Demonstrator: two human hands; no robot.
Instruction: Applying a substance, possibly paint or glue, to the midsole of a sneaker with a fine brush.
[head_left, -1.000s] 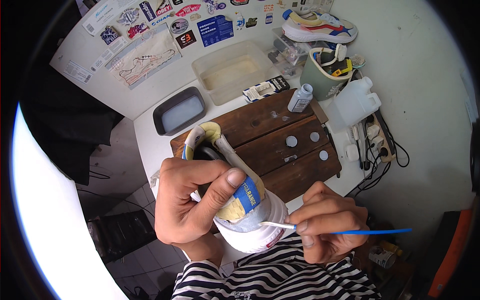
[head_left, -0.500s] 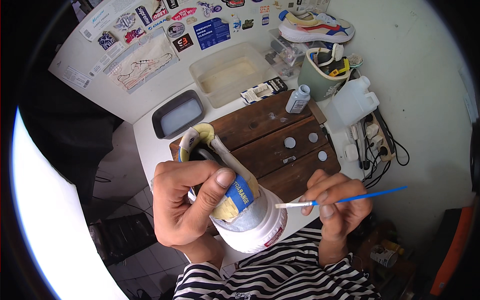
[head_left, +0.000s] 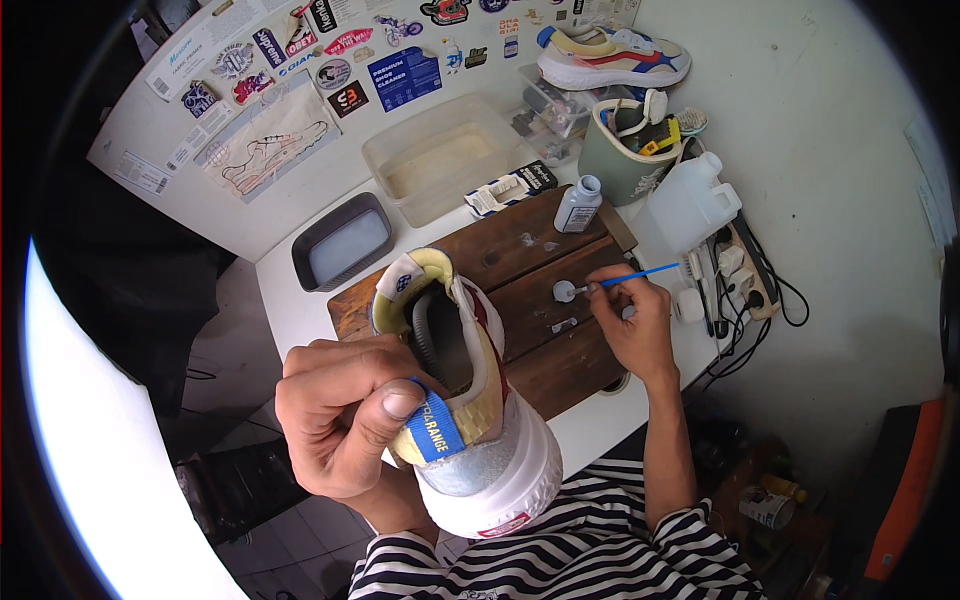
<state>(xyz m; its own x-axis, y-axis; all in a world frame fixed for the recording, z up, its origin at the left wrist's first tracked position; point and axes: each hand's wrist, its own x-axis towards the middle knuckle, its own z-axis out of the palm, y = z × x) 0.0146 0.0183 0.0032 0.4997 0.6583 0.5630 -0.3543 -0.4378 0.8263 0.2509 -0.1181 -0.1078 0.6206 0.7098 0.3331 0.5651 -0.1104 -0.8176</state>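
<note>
My left hand point(head_left: 345, 410) grips a sneaker point(head_left: 500, 450) by its heel, thumb outside near the blue pull tab and fingers inside the collar. The sneaker has a thick white sole, a grey heel patch and a yellow lining; its toe is mostly hidden. Out over the wooden board, my right hand point(head_left: 635, 320) pinches a thin blue paintbrush point(head_left: 645, 273). The brush tip meets a small round cap point(head_left: 564, 291) with pale contents. Farther back on the board stands an open small bottle point(head_left: 578, 206) of pale grey-blue liquid.
The dark wooden board point(head_left: 490, 258) lies on a white table. Behind it are a dark tray point(head_left: 342, 240) of cloudy liquid and a clear plastic tub point(head_left: 440, 150). At right stand a green bucket point(head_left: 615, 160), a white jug point(head_left: 690, 205) and a power strip point(head_left: 752, 262). Another sneaker point(head_left: 615, 57) rests atop clear boxes.
My right hand has moved the paintbrush from beside the sneaker's heel out to the round cap on the board. The sneaker has turned and shifted slightly, showing more of its opening.
</note>
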